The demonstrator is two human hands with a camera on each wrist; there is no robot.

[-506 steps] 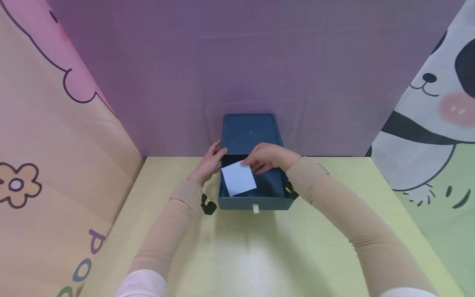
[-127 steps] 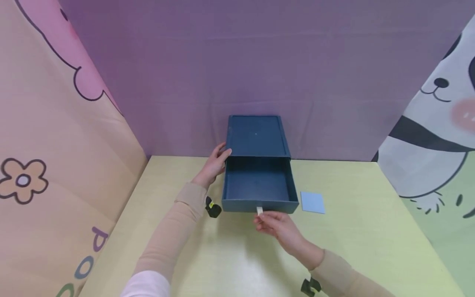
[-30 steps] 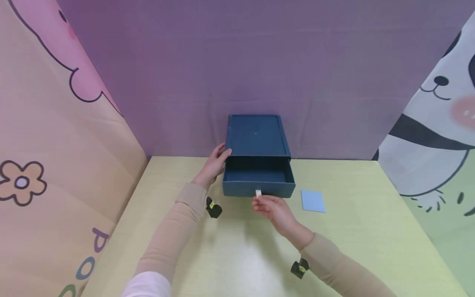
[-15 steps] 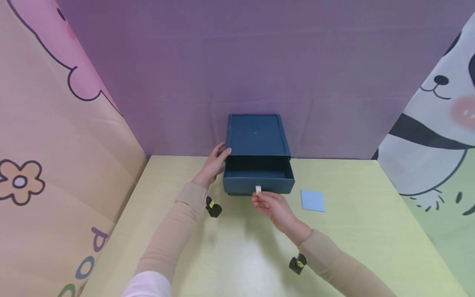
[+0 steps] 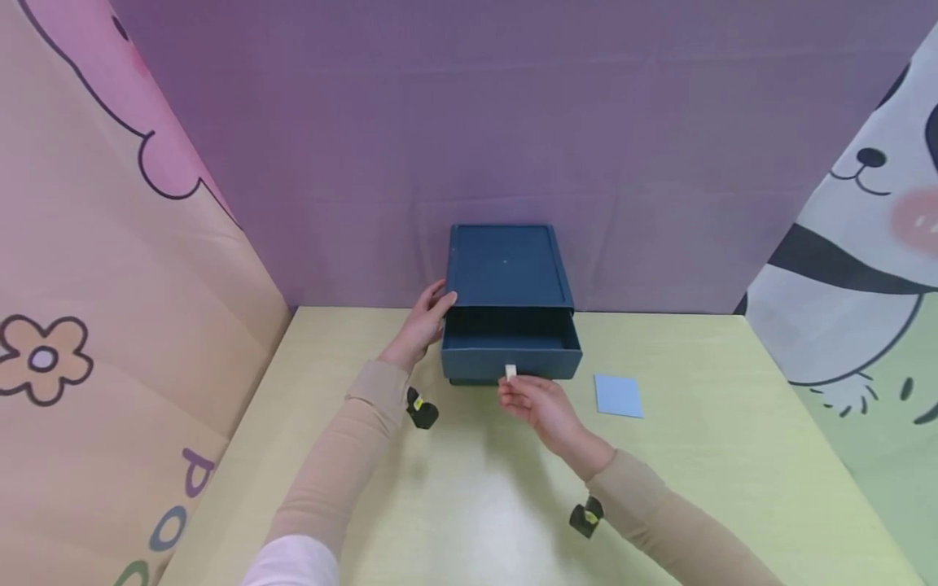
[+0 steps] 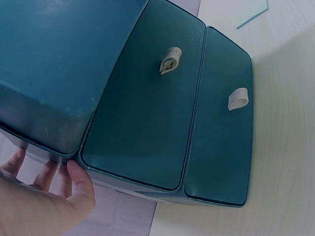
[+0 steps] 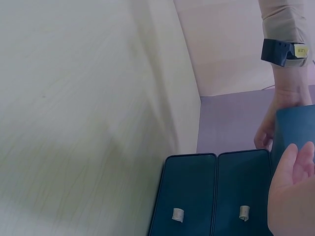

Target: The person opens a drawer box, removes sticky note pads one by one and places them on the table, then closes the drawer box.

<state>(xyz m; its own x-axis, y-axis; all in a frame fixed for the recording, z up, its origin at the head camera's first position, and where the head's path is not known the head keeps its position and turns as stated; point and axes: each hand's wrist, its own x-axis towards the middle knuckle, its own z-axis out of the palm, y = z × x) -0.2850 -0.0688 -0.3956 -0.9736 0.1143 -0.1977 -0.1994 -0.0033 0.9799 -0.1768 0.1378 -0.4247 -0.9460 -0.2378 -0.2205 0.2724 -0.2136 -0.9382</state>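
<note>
A dark blue drawer unit stands at the back of the table, its top drawer pulled partly out; the part of its inside that shows holds nothing. My right hand pinches the small white pull tab on that drawer's front. In the right wrist view, this hand is at the lower right, and the tab is hidden. My left hand lies against the unit's left side, thumb by the front edge. Its fingertips touch the side wall in the left wrist view, where the hand is at lower left.
A pale blue square card lies on the table, right of the unit. Two lower drawers are closed, each with a white loop tab. A purple backdrop rises right behind the unit. Patterned cloths flank both sides.
Earlier the right hand held the square card over the drawer; the card now lies on the table. Since then the right hand, on the tab, has moved the drawer partway inward, only slightly in the last second.
</note>
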